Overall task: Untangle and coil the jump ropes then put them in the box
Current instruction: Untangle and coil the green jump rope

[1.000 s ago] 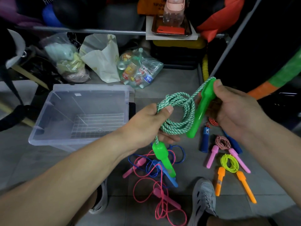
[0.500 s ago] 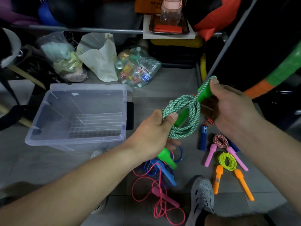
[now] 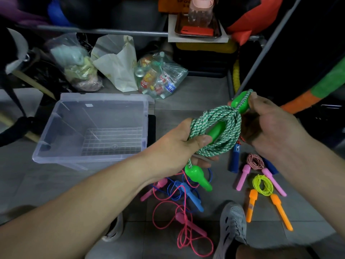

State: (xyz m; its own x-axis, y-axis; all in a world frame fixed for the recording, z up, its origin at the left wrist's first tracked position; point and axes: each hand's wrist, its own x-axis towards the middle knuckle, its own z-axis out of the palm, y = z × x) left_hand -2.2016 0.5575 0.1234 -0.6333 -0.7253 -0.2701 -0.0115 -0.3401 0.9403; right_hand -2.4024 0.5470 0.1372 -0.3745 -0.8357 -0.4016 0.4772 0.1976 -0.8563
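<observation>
- A shoe point(image 3: 231, 227) stands beside the tangled pink rope point(image 3: 168, 208) and blue rope point(image 3: 173, 191) on the floor.
- The coiled yellow rope point(image 3: 262, 185) lies to their right.
- The left hand point(image 3: 175, 144) grips the green rope point(image 3: 218, 116) coil; one handle point(image 3: 197, 176) hangs below.
- The right hand point(image 3: 267, 126) pinches the other handle point(image 3: 239, 102), which pokes through the coil.
- The box point(image 3: 56, 146) sits farther left.

The light is dim and soft and seems to come from above onto the middle of the frame, so the grey floor point(image 3: 196, 94) and the clear box point(image 3: 104, 96) show well while the upper corners and right edge sink into near black. Faint glare sits on the plastic bag point(image 3: 168, 75) at upper centre; shadows are weak and diffuse. The green jump rope point(image 3: 214, 116) at centre is sharp, while the wide lens stretches the left forearm point(image 3: 74, 212) at lower left.
</observation>
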